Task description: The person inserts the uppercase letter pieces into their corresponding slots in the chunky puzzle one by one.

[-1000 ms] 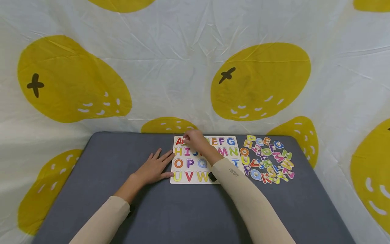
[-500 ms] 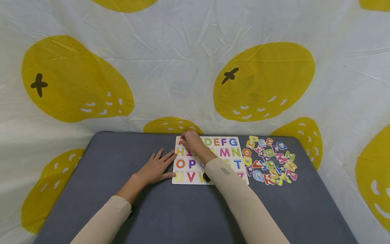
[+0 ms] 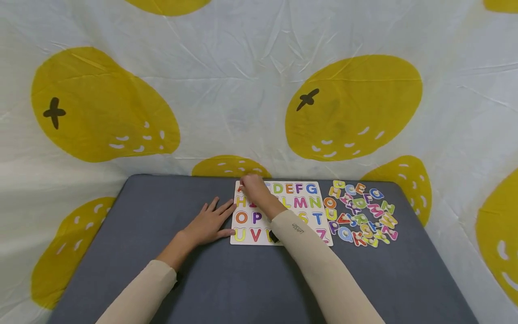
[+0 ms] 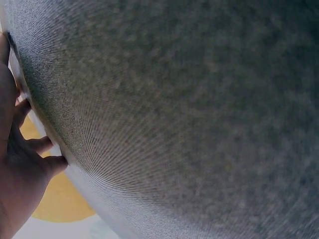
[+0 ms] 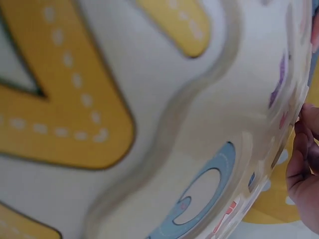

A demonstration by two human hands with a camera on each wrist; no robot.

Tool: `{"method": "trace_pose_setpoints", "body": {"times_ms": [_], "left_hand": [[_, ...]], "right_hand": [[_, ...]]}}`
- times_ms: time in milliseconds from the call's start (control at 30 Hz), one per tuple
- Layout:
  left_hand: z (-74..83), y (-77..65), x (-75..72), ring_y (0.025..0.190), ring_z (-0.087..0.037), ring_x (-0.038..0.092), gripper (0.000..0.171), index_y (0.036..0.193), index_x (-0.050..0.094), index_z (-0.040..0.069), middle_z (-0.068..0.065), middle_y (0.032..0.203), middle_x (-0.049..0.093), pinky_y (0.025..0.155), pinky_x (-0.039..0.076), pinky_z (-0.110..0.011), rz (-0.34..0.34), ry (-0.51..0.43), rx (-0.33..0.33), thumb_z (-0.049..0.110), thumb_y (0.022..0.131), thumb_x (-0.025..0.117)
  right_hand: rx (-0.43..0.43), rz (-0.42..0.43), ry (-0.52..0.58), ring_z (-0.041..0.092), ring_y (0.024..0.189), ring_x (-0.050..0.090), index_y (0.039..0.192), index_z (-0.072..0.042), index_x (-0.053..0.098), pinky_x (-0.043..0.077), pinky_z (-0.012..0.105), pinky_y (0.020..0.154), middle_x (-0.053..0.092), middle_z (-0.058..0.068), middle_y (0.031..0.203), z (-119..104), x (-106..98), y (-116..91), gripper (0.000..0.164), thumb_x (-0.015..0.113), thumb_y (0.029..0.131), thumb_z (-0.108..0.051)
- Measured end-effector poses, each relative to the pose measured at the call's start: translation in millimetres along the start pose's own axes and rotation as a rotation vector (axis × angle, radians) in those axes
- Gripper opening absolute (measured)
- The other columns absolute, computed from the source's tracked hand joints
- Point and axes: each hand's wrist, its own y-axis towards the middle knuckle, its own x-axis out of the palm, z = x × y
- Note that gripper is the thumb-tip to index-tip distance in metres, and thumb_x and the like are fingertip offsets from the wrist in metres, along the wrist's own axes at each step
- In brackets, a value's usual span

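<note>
A white alphabet puzzle board (image 3: 287,240) with coloured capital letters lies on the grey table. My left hand (image 3: 206,226) rests flat at its left edge, fingers spread, fingertips and thumb touching the edge. In the left wrist view the left hand (image 4: 22,174) shows only at the far left. Over the board's upper left corner, by the red A, is my right hand (image 3: 256,189), its fingers curled and pinching a small letter piece largely hidden beneath them. At the right edge of the right wrist view, thumb and fingertips of the right hand (image 5: 306,159) meet close to the board.
Right of the board lies a loose heap of colourful letter pieces (image 3: 359,204), some overlapping. The grey table (image 3: 226,288) ends at the back against a white curtain (image 3: 226,90) with yellow fruit prints. My right forearm crosses over the board and covers some letters.
My right hand has moved slightly left, from beside the A to over it, then stays nearly still. The left hand holds its place at the board's edge. The view shifts slightly.
</note>
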Motion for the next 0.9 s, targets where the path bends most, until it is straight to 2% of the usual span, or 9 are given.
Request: {"method": "trace_pose_setpoints", "body": {"times_ms": [200,467,667,900], "left_hand": [[2.0,0.3,-0.7,0.152,-0.055,0.025,0.084,0.164,0.032,0.016,-0.009,0.170,0.030,0.112,0.030,-0.076,-0.001,0.001,0.002,0.060,0.098,0.060],[3.9,-0.2,-3.1,0.152,-0.054,0.024,0.084,0.164,0.032,0.015,-0.009,0.169,0.031,0.113,0.029,-0.075,-0.016,0.002,-0.011,0.060,0.098,0.061],[5.8,0.1,-4.2,0.153,-0.054,0.023,0.084,0.164,0.031,0.016,-0.009,0.170,0.030,0.114,0.029,-0.075,-0.029,0.000,-0.013,0.061,0.098,0.059],[6.5,-0.9,-6.0,0.153,-0.054,0.023,0.084,0.164,0.031,0.016,-0.009,0.170,0.030,0.114,0.028,-0.074,-0.035,-0.004,-0.027,0.060,0.098,0.059]], "right_hand": [[0.012,-0.001,0.007,0.022,0.096,0.065,0.109,-0.007,0.075,0.055,0.034,0.088,0.072,0.008,0.104,2.4,1.6,0.0,0.016,0.068,0.102,-0.019],[0.031,-0.033,0.132,0.020,0.092,0.062,0.113,-0.007,0.074,0.053,0.033,0.085,0.071,0.006,0.103,7.6,-1.1,-1.4,0.016,0.069,0.100,-0.015],[0.050,-0.003,0.211,0.019,0.086,0.060,0.117,-0.005,0.073,0.052,0.032,0.079,0.069,0.006,0.096,17.9,-10.5,-15.3,0.020,0.068,0.100,-0.013],[0.039,0.018,0.263,0.017,0.086,0.060,0.117,-0.006,0.073,0.053,0.033,0.082,0.071,0.005,0.098,40.9,-23.5,-36.7,0.019,0.068,0.100,-0.014]]}}
